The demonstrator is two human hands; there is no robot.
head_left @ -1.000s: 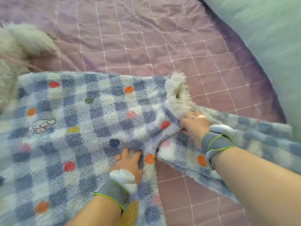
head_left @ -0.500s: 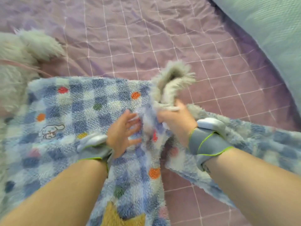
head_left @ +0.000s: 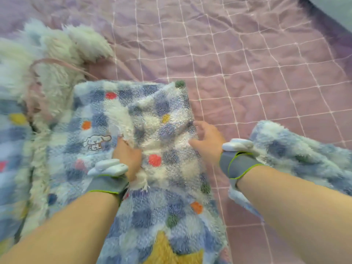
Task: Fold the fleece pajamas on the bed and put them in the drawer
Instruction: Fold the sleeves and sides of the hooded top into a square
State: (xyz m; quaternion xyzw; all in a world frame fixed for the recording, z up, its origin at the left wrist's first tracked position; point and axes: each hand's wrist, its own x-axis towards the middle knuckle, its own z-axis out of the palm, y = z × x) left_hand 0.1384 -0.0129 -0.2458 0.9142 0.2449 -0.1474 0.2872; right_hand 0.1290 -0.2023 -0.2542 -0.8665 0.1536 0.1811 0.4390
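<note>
The blue checked fleece pajama top, with coloured dots and a small embroidered dog, lies flat on the bed. Its sleeve is folded across the body, white lining showing along the left edge. My left hand grips that white edge, fingertips buried in the fleece. My right hand rests with loose, spread fingers on the right edge of the folded sleeve. A second blue fleece piece lies to the right, partly under my right forearm. No drawer is in view.
A fluffy white collar or hood with a pink cord sits at the top left of the top. The purple quilted bed sheet stretches behind and to the right. A teal blanket shows in the top right corner.
My right hand carried the sleeve leftwards over the body and let go; it now rests on the fold. My left hand moved onto the sleeve's white edge and took hold of it.
</note>
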